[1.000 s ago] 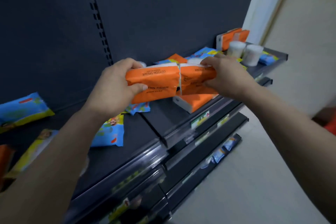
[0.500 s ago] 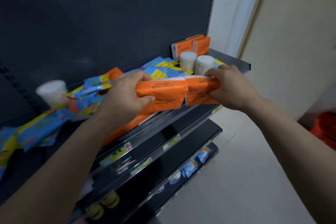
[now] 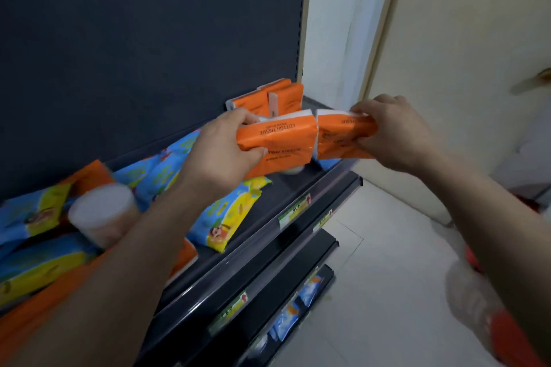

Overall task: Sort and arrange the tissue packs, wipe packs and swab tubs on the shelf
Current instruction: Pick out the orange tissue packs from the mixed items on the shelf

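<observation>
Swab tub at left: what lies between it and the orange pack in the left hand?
Head view: blue-and-yellow wipe packs lie on the shelf between swab tub and orange pack, with the left forearm crossing in front.

We're gripping one orange cotton tissue pack (image 3: 283, 140) w/ our left hand (image 3: 220, 149) & pinching a second tissue pack (image 3: 340, 137) w/ our right hand (image 3: 393, 131). The two are sitting side by side, ends nearly touching, above the right end of the top shelf (image 3: 286, 194). Behind them, more orange packs (image 3: 268, 98) are standing upright vs. the dark back panel (image 3: 149, 53). Blue-yellow wipe packs (image 3: 226, 217) are lying flat & overlapping under our left forearm. A white-lidded swab tub (image 3: 101, 214), blurred, is standing among them at left. Green price labels (image 3: 293, 210) are showing on the shelf fronts. Blue packs (image 3: 310, 292) are lying on a lower shelf (image 3: 326, 271). A cream door (image 3: 462, 68) is standing to the right.
</observation>
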